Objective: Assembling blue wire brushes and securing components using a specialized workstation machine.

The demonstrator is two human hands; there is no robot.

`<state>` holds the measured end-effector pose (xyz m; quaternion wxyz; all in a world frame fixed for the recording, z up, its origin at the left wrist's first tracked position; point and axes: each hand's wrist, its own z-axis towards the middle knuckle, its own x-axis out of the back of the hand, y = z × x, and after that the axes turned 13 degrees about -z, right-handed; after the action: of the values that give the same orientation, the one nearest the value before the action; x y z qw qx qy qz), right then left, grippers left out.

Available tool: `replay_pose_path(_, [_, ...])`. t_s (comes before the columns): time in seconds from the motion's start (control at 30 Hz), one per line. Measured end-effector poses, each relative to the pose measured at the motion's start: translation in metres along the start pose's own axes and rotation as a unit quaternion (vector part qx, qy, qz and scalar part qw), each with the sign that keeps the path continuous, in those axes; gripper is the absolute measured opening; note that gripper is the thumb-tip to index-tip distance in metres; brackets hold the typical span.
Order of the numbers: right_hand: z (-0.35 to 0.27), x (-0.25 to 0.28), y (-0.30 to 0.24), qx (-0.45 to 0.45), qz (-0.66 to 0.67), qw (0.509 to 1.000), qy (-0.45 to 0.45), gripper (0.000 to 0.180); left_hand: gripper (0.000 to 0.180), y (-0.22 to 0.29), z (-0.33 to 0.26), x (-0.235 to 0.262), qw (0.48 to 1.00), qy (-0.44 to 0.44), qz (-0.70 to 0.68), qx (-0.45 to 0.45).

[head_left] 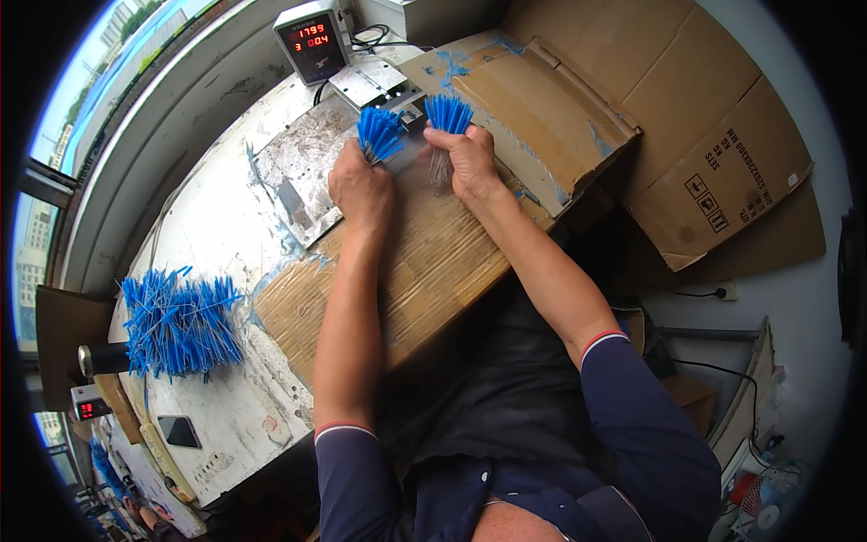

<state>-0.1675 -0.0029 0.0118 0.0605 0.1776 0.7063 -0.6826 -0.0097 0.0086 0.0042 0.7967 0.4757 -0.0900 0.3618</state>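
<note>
Near the far side of the bench, my left hand [360, 191] is closed around a bundle of thin blue-tipped pieces [379, 132], whose blue ends fan out above the fist. Just to its right, my right hand [470, 163] grips a second bundle of blue-tipped pieces [449, 114]. Thin pale stems hang down below that hand, a little blurred. The two bundles are close together but apart. Both are held over a worn metal plate [307, 172] and a flat cardboard sheet [415, 248]. The exact kind of piece is too small to tell.
A large pile of blue-tipped pieces [181, 327] lies on the white bench [262, 397] at left, beside a dark cylinder [104, 359] and a phone [180, 432]. A box with a red digital display [312, 42] stands at the back. Cardboard boxes [551, 108] crowd the right.
</note>
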Motion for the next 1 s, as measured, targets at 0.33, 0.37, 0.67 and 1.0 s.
replay_pose_path(0.33, [-0.005,0.005,-0.009,-0.026,-0.020,0.996,-0.084,0.011,0.016,-0.007,-0.002,-0.006,0.997,-0.007,0.059,-0.038])
replay_pose_path(0.37, [-0.005,0.006,-0.009,-0.025,-0.021,0.996,-0.085,0.011,0.017,-0.006,-0.002,-0.006,0.998,-0.004,0.057,-0.037])
replay_pose_path(0.67, [-0.001,-0.010,-0.008,-0.010,-0.161,0.986,-0.029,0.017,0.015,-0.013,0.005,-0.003,0.989,0.098,-0.095,0.058])
replay_pose_path(1.0, [0.014,-0.034,-0.008,0.038,-0.368,0.925,0.087,0.009,0.017,-0.020,0.005,-0.008,0.985,0.124,-0.111,0.054])
